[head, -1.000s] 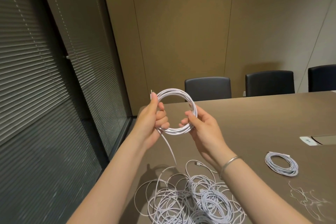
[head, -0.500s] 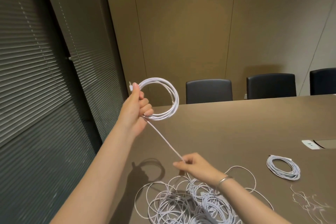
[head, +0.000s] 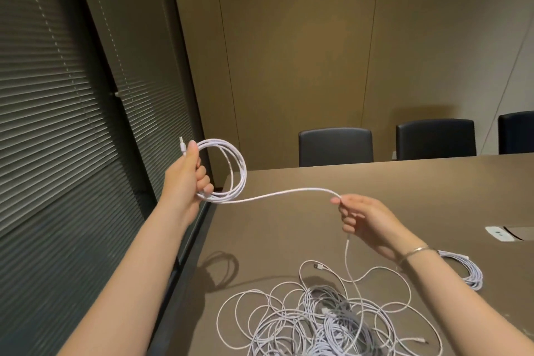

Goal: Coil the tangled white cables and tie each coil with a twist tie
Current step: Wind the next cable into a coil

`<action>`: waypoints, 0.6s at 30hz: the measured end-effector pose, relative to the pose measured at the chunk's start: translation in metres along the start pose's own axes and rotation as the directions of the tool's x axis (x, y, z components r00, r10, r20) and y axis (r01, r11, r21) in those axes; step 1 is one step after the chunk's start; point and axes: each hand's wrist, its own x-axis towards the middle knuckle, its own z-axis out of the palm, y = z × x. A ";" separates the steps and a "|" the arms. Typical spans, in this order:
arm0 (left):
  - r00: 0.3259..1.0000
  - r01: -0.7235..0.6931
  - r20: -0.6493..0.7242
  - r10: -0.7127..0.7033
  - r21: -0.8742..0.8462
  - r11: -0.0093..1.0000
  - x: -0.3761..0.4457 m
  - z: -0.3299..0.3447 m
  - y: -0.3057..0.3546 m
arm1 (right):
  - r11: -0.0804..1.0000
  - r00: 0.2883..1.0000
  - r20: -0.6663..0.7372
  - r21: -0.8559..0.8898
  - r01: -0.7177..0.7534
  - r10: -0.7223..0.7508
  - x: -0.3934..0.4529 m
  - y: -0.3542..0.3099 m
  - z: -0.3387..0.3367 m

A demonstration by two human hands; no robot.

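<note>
White cable (head: 277, 193) runs level, left hand (head: 185, 179) to right hand (head: 364, 220).

The left hand (head: 187, 173) is raised at the end of an outstretched forearm, fingers curled into a closed grip around a coil of white cable (head: 231, 170), thumb pointing up along it. The right hand (head: 367, 220) sits lower and to the right, palm turned inward, thumb and forefinger pinching the same cable's free strand, the other fingers loosely curled. A thin bracelet (head: 416, 251) circles the right wrist.
</note>
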 end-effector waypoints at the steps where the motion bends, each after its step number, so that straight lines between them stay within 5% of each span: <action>1: 1.000 -0.006 -0.010 0.006 0.037 0.999 -0.001 0.001 -0.004 | 0.999 0.999 -0.013 -0.009 0.045 -0.045 -0.003 -0.008 0.009; 8: 0.997 0.016 0.067 -0.026 0.154 0.988 -0.022 0.032 -0.028 | 0.918 0.907 -0.164 -0.148 0.367 -0.389 -0.020 -0.038 0.083; 14: 0.975 0.042 0.210 -0.066 0.116 0.992 -0.049 0.067 -0.037 | 0.757 0.845 0.104 -0.395 0.520 -0.525 -0.036 -0.022 0.139; 18: 0.954 0.063 0.286 -0.086 0.089 0.994 -0.060 0.075 -0.032 | 0.693 0.790 0.072 -0.437 0.573 -0.608 -0.040 -0.010 0.145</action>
